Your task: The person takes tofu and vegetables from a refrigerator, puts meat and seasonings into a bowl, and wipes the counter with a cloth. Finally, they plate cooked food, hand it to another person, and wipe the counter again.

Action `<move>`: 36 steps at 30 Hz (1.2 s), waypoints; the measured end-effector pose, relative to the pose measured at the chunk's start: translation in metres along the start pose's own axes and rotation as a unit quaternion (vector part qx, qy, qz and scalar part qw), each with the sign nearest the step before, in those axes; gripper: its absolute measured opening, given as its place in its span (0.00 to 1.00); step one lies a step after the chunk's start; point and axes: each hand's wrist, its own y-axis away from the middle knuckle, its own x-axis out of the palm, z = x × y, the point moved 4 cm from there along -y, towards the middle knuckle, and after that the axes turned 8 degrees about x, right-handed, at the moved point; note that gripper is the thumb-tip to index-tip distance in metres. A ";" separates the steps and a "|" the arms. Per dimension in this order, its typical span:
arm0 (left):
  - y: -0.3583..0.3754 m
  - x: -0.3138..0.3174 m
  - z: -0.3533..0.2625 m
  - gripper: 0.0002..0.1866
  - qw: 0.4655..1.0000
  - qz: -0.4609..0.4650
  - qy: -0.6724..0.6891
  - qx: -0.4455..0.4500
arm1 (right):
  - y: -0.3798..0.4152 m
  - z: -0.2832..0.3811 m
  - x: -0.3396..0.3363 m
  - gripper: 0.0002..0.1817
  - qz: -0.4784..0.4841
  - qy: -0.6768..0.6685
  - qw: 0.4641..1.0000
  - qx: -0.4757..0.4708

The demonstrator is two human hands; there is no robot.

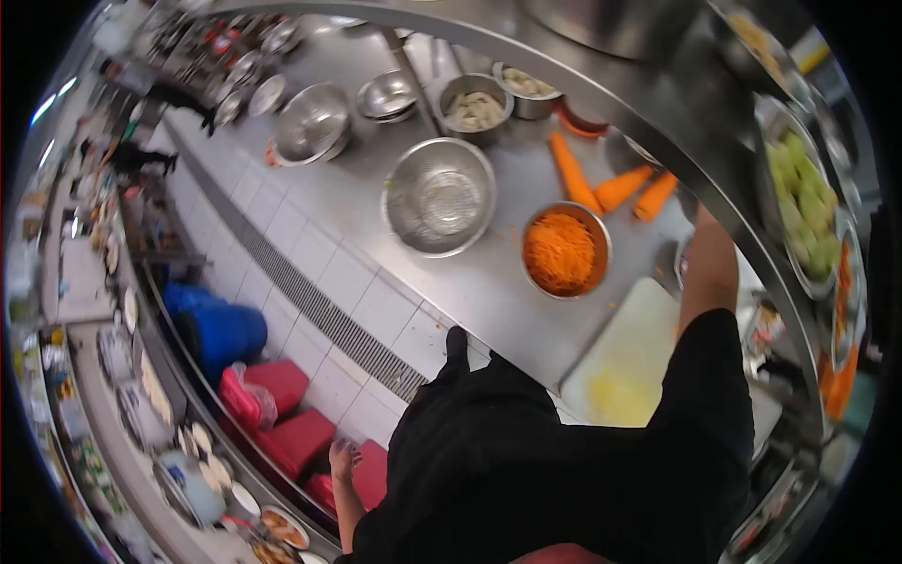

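Note:
My right forearm (711, 273) reaches in under the steel shelf above the counter. The shelf edge hides that hand, so its grip does not show. Nearest to the forearm are peeled carrots (622, 188) and a white cutting board (628, 362) with a yellow stain. Left of the board stands a steel bowl of shredded carrot (561, 249). My left hand (345, 461) hangs low on the left above red bins (296, 440), its fingers loosely apart and holding nothing I can see.
An empty steel bowl (440, 197) sits on the counter (489, 305), with pots of pale cut pieces (476, 110) behind it. The steel shelf (648, 103) overhangs, bearing a tray of green pieces (799, 202). A blue barrel (221, 329) stands across the tiled aisle.

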 end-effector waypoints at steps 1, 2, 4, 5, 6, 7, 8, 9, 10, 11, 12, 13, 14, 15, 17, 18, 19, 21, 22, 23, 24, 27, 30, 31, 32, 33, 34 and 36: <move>0.020 -0.004 0.010 0.27 0.999 -0.012 -0.022 -0.030 | -0.002 -0.009 0.001 0.16 0.002 0.027 1.000 -0.003; 0.040 -0.007 0.022 0.27 0.997 -0.021 -0.045 -0.061 | -0.003 -0.016 0.000 0.16 0.002 0.055 0.998 -0.005; 0.055 -0.015 0.054 0.26 0.996 -0.038 -0.015 -0.076 | -0.003 -0.021 -0.004 0.16 -0.002 0.115 0.993 -0.014; 0.061 -0.016 0.063 0.26 0.995 -0.038 -0.011 -0.092 | 0.002 -0.016 -0.012 0.16 -0.010 0.161 0.986 -0.030; 0.066 -0.018 0.067 0.26 0.994 -0.034 -0.010 -0.106 | 0.006 -0.011 -0.019 0.16 -0.016 0.204 0.978 -0.042; 0.070 -0.020 0.069 0.26 0.993 -0.037 -0.012 -0.107 | 0.009 -0.006 -0.028 0.16 -0.024 0.249 0.967 -0.054; 0.069 -0.016 0.071 0.27 0.993 -0.018 -0.031 -0.115 | 0.013 0.000 -0.034 0.16 -0.029 0.292 0.954 -0.066; 0.067 -0.010 0.070 0.27 0.991 0.002 -0.048 -0.121 | 0.017 0.007 -0.039 0.16 -0.033 0.335 0.938 -0.079; 0.063 -0.005 0.066 0.27 0.992 -0.001 -0.041 -0.117 | 0.021 0.012 -0.045 0.16 -0.039 0.373 0.922 -0.093; 0.058 0.000 0.063 0.27 0.991 0.008 -0.068 -0.117 | 0.025 0.017 -0.052 0.16 -0.043 0.415 0.903 -0.101; 0.058 0.003 0.059 0.28 0.988 0.015 -0.095 -0.118 | 0.027 0.021 -0.056 0.16 -0.041 0.459 0.881 -0.105; 0.056 0.005 0.054 0.28 0.989 0.011 -0.089 -0.114 | 0.030 0.027 -0.060 0.16 -0.044 0.501 0.857 -0.112; 0.050 0.009 0.044 0.28 0.989 0.020 -0.095 -0.109 | 0.035 0.033 -0.064 0.16 -0.048 0.540 0.832 -0.118; 0.040 0.013 0.036 0.28 0.989 0.032 -0.102 -0.102 | 0.037 0.039 -0.065 0.16 -0.051 0.578 0.806 -0.122; 0.021 0.015 0.017 0.28 0.990 0.027 -0.114 -0.074 | 0.041 0.047 -0.063 0.17 -0.054 0.640 0.756 -0.125; 0.012 0.012 0.012 0.27 0.990 0.021 -0.128 -0.056 | 0.042 0.049 -0.060 0.17 -0.054 0.667 0.732 -0.126; 0.005 0.010 0.006 0.27 0.990 0.021 -0.127 -0.053 | 0.043 0.052 -0.057 0.17 -0.054 0.691 0.710 -0.126; -0.014 0.008 -0.014 0.27 0.986 0.025 -0.163 -0.023 | 0.047 0.055 -0.048 0.17 -0.052 0.732 0.668 -0.123; -0.023 0.005 -0.019 0.27 0.986 0.025 -0.162 -0.022 | 0.049 0.056 -0.045 0.17 -0.051 0.749 0.650 -0.121; -0.033 0.003 -0.026 0.27 0.985 0.026 -0.171 0.012 | 0.049 0.057 -0.043 0.17 -0.051 0.767 0.629 -0.116; -0.039 0.003 -0.033 0.28 0.983 0.026 -0.178 0.044 | 0.051 0.058 -0.038 0.17 -0.047 0.784 0.609 -0.113; -0.050 0.001 -0.041 0.29 0.983 0.032 -0.175 0.052 | 0.063 0.070 -0.027 0.17 -0.047 0.828 0.549 -0.104; -0.060 0.004 -0.036 0.29 0.986 0.036 -0.156 0.044 | 0.085 0.089 -0.011 0.17 -0.052 0.877 0.470 -0.084; -0.064 0.004 -0.030 0.30 0.987 0.044 -0.151 0.029 | 0.096 0.096 -0.002 0.17 -0.051 0.894 0.440 -0.072; -0.067 0.004 -0.024 0.30 0.988 0.052 -0.146 0.014 | 0.110 0.100 0.005 0.17 -0.050 0.909 0.409 -0.061; -0.073 0.004 -0.015 0.30 0.988 0.056 -0.142 0.013 | 0.126 0.107 0.012 0.17 -0.051 0.920 0.384 -0.058; -0.081 0.004 -0.002 0.30 0.990 0.065 -0.123 -0.015 | 0.141 0.110 0.017 0.17 -0.054 0.923 0.374 -0.070; -0.098 0.003 0.013 0.30 0.991 0.082 -0.099 -0.037 | 0.171 0.114 0.012 0.16 -0.042 0.902 0.400 -0.159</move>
